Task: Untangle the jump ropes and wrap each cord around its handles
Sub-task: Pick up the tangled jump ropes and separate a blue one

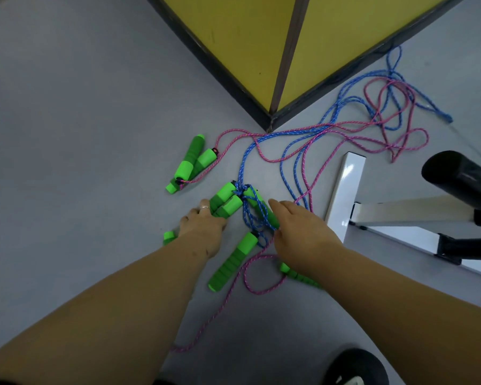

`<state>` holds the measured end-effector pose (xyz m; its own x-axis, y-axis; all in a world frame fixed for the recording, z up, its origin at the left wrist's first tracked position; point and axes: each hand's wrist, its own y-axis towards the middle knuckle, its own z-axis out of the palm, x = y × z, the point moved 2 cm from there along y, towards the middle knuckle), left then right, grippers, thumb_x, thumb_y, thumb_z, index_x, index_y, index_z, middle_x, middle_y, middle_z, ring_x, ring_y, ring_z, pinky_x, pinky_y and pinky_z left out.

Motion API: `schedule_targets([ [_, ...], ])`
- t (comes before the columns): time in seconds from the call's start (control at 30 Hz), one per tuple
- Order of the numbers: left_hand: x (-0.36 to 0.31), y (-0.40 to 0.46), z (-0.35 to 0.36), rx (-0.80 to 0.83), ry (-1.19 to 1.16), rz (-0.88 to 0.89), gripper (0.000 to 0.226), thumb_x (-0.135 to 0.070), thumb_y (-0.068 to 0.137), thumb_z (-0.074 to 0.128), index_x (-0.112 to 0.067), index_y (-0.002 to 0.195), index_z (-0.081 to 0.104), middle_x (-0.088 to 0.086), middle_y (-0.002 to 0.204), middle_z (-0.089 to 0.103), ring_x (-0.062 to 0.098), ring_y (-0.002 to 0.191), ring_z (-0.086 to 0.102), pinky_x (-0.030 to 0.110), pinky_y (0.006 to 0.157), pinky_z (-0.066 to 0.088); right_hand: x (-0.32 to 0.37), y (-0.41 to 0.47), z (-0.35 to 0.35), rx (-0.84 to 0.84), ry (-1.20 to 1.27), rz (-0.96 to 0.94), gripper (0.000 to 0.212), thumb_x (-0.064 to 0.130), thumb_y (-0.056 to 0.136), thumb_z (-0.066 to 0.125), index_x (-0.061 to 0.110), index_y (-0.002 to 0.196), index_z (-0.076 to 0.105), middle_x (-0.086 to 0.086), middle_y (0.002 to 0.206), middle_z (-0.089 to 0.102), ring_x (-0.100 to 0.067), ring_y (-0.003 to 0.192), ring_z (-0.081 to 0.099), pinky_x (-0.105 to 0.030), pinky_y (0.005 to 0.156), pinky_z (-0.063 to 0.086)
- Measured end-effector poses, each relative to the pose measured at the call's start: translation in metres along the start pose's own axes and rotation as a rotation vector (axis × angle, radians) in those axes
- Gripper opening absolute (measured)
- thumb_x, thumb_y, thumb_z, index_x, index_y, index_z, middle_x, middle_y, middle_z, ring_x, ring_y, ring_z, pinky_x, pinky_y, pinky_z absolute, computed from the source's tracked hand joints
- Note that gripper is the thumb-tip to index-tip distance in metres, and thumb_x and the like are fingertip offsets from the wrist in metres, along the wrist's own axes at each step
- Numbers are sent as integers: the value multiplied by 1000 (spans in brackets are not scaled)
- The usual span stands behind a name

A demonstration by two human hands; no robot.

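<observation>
Gym or playroom, grey vinyl floor (pixel 81 120), yellow padded panels (pixel 247 37), white metal frame (pixel 345 190)

grey floor (pixel 81 134), green handles (pixel 190 162), tangled cords (pixel 345 126)

Ribbed foam jump-rope handles (pixel 225 262): bright green throughout, black end caps where cords enter. Braided cord (pixel 286 162): blue with white flecks. Second braided cord (pixel 264 291): pink with pale flecks. Smooth floor (pixel 81 134): plain grey. Flat wall panels (pixel 239 37): yellow, dark brown framing. Metal frame leg (pixel 345 187): glossy white.
</observation>
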<state>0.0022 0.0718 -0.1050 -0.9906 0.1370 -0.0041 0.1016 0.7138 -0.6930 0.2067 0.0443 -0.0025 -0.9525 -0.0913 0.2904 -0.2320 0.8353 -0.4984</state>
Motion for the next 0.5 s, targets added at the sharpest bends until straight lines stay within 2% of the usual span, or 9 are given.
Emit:
schedule_targets([
  [0.1, -1, 1, 0, -39, 27, 12, 40, -7, 91, 61, -32, 122, 55, 18, 154, 12, 39, 123, 40, 48, 100, 45, -4, -3, -5, -8, -9, 11, 68, 24, 99, 46, 21, 159, 14, -3, 155, 38, -27, 139, 39, -43, 113, 37],
  [0.23, 2, 0, 1, -106, 72, -28, 67, -2, 83, 63, -26, 136, 30, 20, 145, 25, 37, 121, 39, 49, 97, 45, -1, -6, -11, -12, -19, 2, 69, 22, 98, 45, 20, 159, 13, -4, 154, 39, -28, 138, 40, -43, 113, 37],
  [0.33, 5, -2, 2, -52, 70, -79, 87, -12, 83, 67, -19, 149, 12, 18, 145, 39, 36, 127, 39, 50, 100, 43, 7, -10, -14, -20, -14, 3, 69, 22, 97, 46, 20, 158, 15, -5, 150, 43, -29, 135, 42, -43, 111, 39],
  [0.4, 7, -1, 10, 0, 14, -116, 106, -25, 84, 73, -16, 157, -3, 14, 148, 41, 35, 132, 40, 52, 101, 42, 12, -14, -15, -33, -10, -13, 70, 21, 95, 48, 21, 158, 16, -5, 149, 44, -29, 134, 43, -43, 110, 40],
  [0.43, 7, 0, 17, 23, -31, -128, 110, -29, 84, 74, -14, 158, -5, 14, 150, 39, 35, 134, 41, 52, 102, 43, 14, -16, -15, -37, -4, -19, 70, 21, 95, 48, 21, 158, 17, -4, 149, 44, -29, 134, 43, -43, 110, 40],
  [0.5, 5, 1, 31, 51, -179, -124, 103, -27, 83, 77, -9, 152, 2, 19, 145, 42, 36, 130, 49, 47, 103, 48, 16, -19, -16, -38, 5, -28, 71, 20, 95, 49, 22, 158, 16, -3, 150, 43, -28, 136, 42, -42, 112, 39],
])
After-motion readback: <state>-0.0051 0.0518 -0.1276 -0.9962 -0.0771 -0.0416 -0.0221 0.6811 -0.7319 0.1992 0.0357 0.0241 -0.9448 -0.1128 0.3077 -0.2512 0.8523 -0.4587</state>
